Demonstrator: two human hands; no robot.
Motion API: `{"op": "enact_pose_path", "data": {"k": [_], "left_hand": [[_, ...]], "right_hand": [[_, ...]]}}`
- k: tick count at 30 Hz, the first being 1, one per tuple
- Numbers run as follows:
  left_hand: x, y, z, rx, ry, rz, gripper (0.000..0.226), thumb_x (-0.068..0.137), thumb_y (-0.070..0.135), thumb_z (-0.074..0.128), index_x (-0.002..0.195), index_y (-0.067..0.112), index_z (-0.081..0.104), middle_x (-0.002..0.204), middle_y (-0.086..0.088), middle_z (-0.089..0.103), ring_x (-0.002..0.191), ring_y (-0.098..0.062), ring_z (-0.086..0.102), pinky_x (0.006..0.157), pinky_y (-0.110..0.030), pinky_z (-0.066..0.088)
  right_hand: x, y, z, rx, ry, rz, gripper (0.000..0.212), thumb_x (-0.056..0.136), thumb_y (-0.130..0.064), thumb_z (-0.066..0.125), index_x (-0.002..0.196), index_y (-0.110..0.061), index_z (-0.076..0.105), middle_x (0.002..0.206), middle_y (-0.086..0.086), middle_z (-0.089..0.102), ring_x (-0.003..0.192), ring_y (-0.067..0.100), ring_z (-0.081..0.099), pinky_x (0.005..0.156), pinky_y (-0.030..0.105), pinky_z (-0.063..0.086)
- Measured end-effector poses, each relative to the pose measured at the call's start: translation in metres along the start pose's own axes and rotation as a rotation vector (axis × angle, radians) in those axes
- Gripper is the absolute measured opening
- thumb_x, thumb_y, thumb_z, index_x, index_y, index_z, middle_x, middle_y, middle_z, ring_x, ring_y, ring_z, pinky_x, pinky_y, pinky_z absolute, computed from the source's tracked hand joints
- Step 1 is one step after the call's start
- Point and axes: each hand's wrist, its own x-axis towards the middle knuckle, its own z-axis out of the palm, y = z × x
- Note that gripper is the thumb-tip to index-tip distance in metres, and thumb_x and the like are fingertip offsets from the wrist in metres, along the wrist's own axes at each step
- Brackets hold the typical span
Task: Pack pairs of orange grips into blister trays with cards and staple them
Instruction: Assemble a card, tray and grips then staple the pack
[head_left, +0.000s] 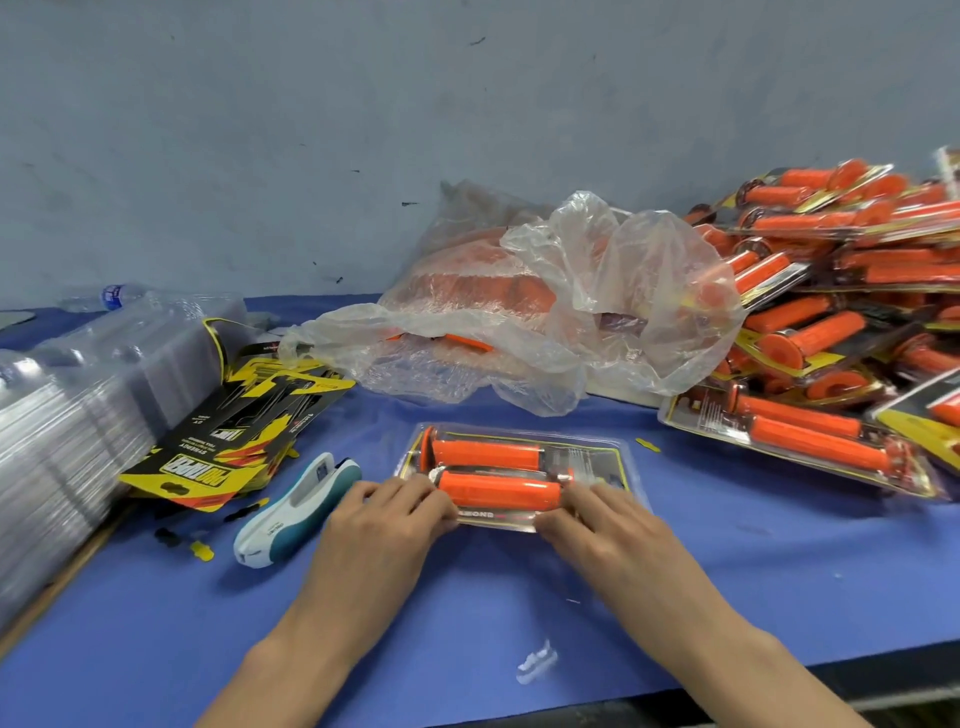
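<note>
A clear blister tray (613, 460) lies in the middle of the blue table with two orange grips (488, 454) side by side in it and a printed card behind them. My left hand (387, 525) presses on the tray's near left edge. My right hand (597, 519) presses on its near right edge. The fingers of both hands lie fairly straight on the plastic. A white and teal stapler (296, 512) lies just left of my left hand, untouched.
A stack of empty clear trays (78, 410) and yellow-black cards (234, 441) sits at the left. A plastic bag of loose orange grips (519, 306) lies behind the tray. Several finished packs (831, 312) pile up at the right. Paper scraps dot the table.
</note>
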Motion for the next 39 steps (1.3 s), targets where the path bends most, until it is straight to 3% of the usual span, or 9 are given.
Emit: {"op": "enact_pose_path", "data": {"k": [5,11,16,21,28,32,34,36,39], "left_hand": [[-0.005,-0.021,-0.007,-0.01,-0.039,-0.078,0.028,0.093,0.037,0.044,0.077,0.023,0.063,0.077,0.009,0.061,0.066,-0.019,0.06,0.064,-0.034,0.047],[-0.005,-0.017,-0.002,-0.071,-0.086,-0.152,0.02,0.079,0.02,0.08,0.081,0.022,0.06,0.08,0.007,0.059,0.069,-0.02,0.059,0.065,-0.036,0.049],[0.005,0.003,0.001,-0.073,-0.115,-0.023,0.02,0.082,0.025,0.074,0.1,0.027,0.065,0.092,0.007,0.061,0.082,-0.019,0.061,0.069,-0.034,0.051],[0.018,0.014,0.001,-0.112,-0.081,-0.004,0.02,0.075,0.017,0.084,0.079,0.024,0.066,0.079,0.008,0.06,0.068,-0.016,0.061,0.052,-0.029,0.045],[0.016,0.007,0.004,-0.154,-0.04,-0.083,0.015,0.08,0.024,0.081,0.077,0.022,0.067,0.075,0.009,0.062,0.065,-0.015,0.063,0.05,-0.03,0.049],[0.014,-0.001,0.001,-0.117,-0.013,-0.094,0.028,0.093,0.047,0.053,0.08,0.027,0.068,0.081,0.014,0.066,0.076,-0.014,0.064,0.075,-0.029,0.045],[0.01,-0.013,-0.005,-0.085,0.006,-0.219,0.038,0.095,0.052,0.041,0.09,0.025,0.068,0.088,0.01,0.069,0.085,-0.019,0.065,0.081,-0.035,0.041],[0.003,-0.03,-0.007,0.014,-0.022,-0.41,0.04,0.094,0.05,0.046,0.105,0.018,0.067,0.101,-0.002,0.069,0.094,-0.03,0.064,0.081,-0.044,0.044],[-0.009,-0.049,-0.004,0.088,-0.256,-0.659,0.051,0.09,0.056,0.058,0.121,0.016,0.058,0.116,-0.01,0.063,0.106,-0.036,0.058,0.084,-0.046,0.045]], "right_hand": [[-0.019,0.03,0.0,-0.098,0.043,0.051,0.031,0.075,-0.006,0.077,0.087,-0.027,0.058,0.083,-0.009,0.05,0.073,0.018,0.05,0.075,0.03,0.041],[-0.018,0.03,0.004,-0.094,0.061,0.019,0.02,0.081,-0.015,0.075,0.089,-0.028,0.062,0.086,-0.01,0.057,0.069,0.018,0.055,0.076,0.03,0.038],[-0.019,0.031,0.003,-0.093,0.056,0.025,0.019,0.081,-0.019,0.077,0.09,-0.029,0.064,0.087,-0.011,0.059,0.066,0.016,0.055,0.075,0.029,0.038],[-0.019,0.033,0.002,-0.048,0.045,0.045,0.018,0.081,-0.02,0.079,0.09,-0.029,0.066,0.086,-0.011,0.06,0.065,0.015,0.058,0.071,0.029,0.04],[-0.016,0.029,-0.004,0.043,0.089,0.064,0.005,0.088,-0.023,0.072,0.088,-0.027,0.068,0.094,-0.01,0.065,0.058,0.02,0.057,0.058,0.031,0.051],[-0.014,0.022,-0.004,0.096,0.065,0.086,0.008,0.083,-0.021,0.077,0.086,-0.025,0.07,0.084,-0.008,0.064,0.054,0.022,0.056,0.049,0.031,0.049],[-0.013,0.021,-0.006,0.128,0.063,0.111,0.009,0.083,-0.021,0.078,0.085,-0.024,0.07,0.083,-0.008,0.063,0.054,0.022,0.056,0.045,0.031,0.047],[-0.013,0.021,-0.006,0.152,0.065,0.112,0.009,0.082,-0.021,0.078,0.084,-0.024,0.069,0.083,-0.007,0.062,0.055,0.021,0.058,0.043,0.03,0.045],[-0.013,0.02,-0.007,0.149,0.045,0.088,0.009,0.082,-0.022,0.078,0.083,-0.024,0.069,0.082,-0.006,0.061,0.055,0.018,0.059,0.042,0.027,0.041]]}}
